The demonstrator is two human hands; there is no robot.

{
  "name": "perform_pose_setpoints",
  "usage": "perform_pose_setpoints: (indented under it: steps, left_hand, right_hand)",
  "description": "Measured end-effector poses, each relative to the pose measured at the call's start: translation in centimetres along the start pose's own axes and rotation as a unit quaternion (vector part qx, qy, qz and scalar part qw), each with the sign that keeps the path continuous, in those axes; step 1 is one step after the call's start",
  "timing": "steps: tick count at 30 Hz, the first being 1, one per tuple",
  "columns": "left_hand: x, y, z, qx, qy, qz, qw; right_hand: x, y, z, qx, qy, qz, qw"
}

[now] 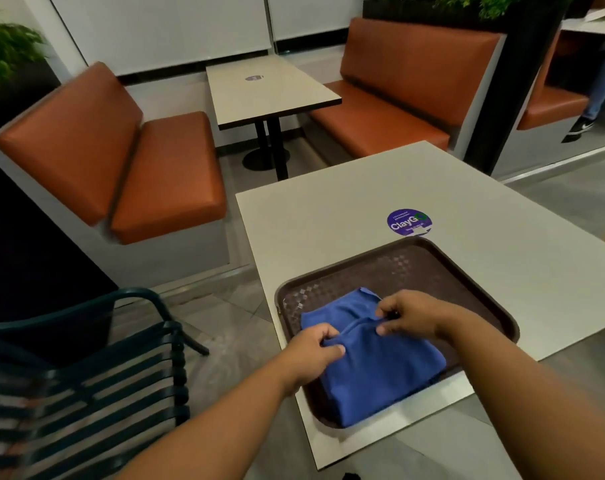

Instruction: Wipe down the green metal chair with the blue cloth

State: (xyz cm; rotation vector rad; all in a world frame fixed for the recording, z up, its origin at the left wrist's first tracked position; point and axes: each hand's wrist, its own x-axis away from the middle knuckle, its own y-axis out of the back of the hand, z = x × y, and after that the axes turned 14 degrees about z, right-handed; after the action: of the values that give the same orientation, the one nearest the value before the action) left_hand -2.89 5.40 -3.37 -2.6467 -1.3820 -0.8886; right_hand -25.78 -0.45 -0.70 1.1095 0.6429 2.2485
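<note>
A folded blue cloth [373, 372] lies in a brown plastic tray [432, 268] on a white table [346, 202]. My left hand [314, 351] pinches the cloth's top fold near its left side. My right hand [411, 315] pinches the same fold further right, near the cloth's far edge. The green metal chair [96, 379], with slatted seat and curved armrest, stands at the lower left beside the table, apart from both hands.
A round purple sticker [410, 221] sits on the table beyond the tray. Orange booth benches [127, 168] [398, 91] flank a second small table [266, 88] ahead. Tiled floor separates chair and table. A seated person's legs [602, 84] show far right.
</note>
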Motion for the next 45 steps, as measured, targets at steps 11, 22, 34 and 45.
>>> perform_pose_setpoints:
  steps: [11, 22, 34, 45]
  left_hand:
    - [-4.9, 3.2, 2.0, -0.022, 0.045, -0.139, 0.989]
    - [-0.5, -1.7, 2.5, -0.532, -0.043, 0.034, 0.845]
    - [-0.5, -4.2, 4.1, -0.67, -0.035, 0.048, 0.74]
    - [0.0, -2.4, 3.0, -0.402, -0.035, -0.03, 0.915]
  right_hand:
    - [-7.0, 0.7, 0.9, 0.08, -0.044, -0.071, 0.993]
    - [-2.1, -2.9, -4.2, 0.026, -0.177, 0.021, 0.984]
    - [0.3, -6.9, -8.6, 0.199, -0.038, -0.122, 0.972]
    - [1.0, -2.4, -7.1, 0.001, -0.082, -0.071, 0.994]
